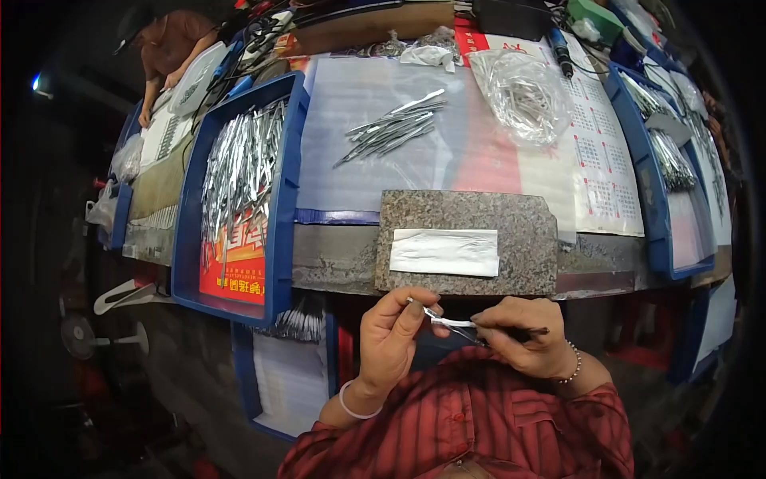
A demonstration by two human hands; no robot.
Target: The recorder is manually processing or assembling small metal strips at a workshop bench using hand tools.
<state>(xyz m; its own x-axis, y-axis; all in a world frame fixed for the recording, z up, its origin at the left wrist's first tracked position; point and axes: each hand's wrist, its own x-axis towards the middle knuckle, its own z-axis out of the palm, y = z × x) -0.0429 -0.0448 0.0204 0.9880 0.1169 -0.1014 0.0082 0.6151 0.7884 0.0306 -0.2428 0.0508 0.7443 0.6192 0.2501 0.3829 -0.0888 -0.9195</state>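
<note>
Slim metal piece is just off the near edge of the table: our left hand pinches one end, our right hand pinches near the other. Beyond, we have a white sheet lying on a stone slab.

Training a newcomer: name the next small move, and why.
Perhaps rest the slim silvery metal piece on the speckled brown stone slab: it is held in the air between the bare left hand and right hand, and the slab lies just beyond them.
</note>
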